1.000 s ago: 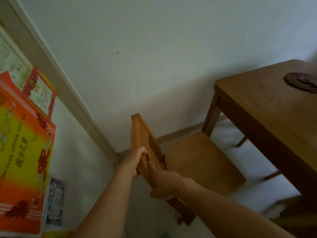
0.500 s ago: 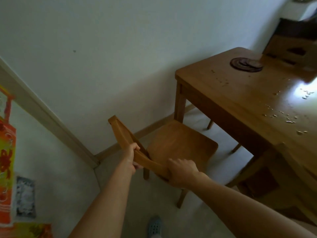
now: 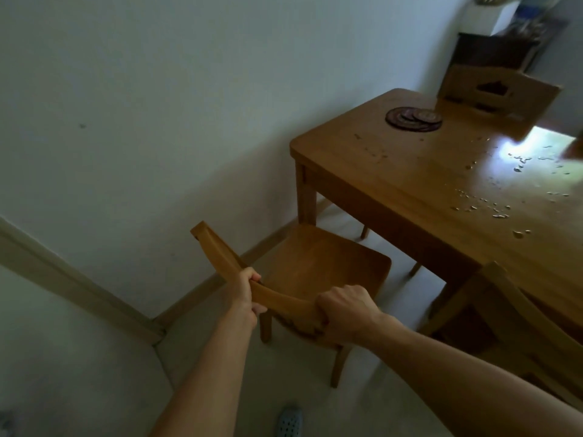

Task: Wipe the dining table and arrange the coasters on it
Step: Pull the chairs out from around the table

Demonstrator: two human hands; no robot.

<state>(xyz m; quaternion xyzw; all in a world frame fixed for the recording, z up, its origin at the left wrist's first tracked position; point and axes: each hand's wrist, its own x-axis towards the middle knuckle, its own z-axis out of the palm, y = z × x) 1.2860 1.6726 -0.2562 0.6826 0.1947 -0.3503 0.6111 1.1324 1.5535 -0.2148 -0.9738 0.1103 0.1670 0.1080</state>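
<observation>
While both arms reach fwd, my left hand [image 3: 246, 291] & right hand [image 3: 344, 310] grip the chair [image 3: 315, 263] backrest; chair sits off the worktop [image 3: 394, 171] corner, near wall; coasters [image 3: 413, 118] stacked at worktop's far edge.

This was a home dining corner. A wooden desk [image 3: 426, 171] filled the right of the frame, with matching wooden chairs around it: one chair [image 3: 315, 266] at lower centre, another chair back [image 3: 495, 96] at the upper right. A stack of round dark coasters [image 3: 413, 119] lay on the desk near the plain white wall [image 3: 157, 105], and scattered crumbs [image 3: 492, 206] dotted the desk's right side. A skirting board [image 3: 79, 285] ran along the pale floor.
</observation>
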